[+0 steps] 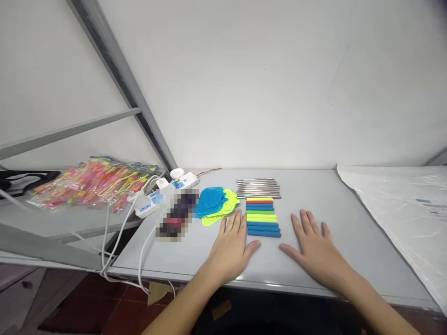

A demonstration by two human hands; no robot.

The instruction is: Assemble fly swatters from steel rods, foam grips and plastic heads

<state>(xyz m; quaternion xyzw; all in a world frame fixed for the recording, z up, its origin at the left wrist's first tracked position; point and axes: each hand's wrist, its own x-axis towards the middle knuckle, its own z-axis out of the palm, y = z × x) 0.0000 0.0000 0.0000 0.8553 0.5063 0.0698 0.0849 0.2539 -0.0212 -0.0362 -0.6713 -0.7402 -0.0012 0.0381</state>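
Observation:
My left hand [232, 245] lies flat on the grey table [314, 195], fingers stretched out, just left of a row of coloured handles [262, 217] in yellow, red, blue and green. Its fingertips reach the edge of a stack of blue and yellow mesh swatter heads [216, 203]. My right hand [316, 249] rests flat with fingers spread, right of the handles, holding nothing. Behind the handles lies a bundle of several thin metal rods [258, 188].
A blurred dark object [176, 216] and white power strips [164, 193] with cables sit left of the mesh heads. A bag of pink and yellow items [91, 181] lies on a lower shelf at left. Clear plastic sheeting [401, 209] covers the right side. A slanted metal beam [129, 88] rises behind.

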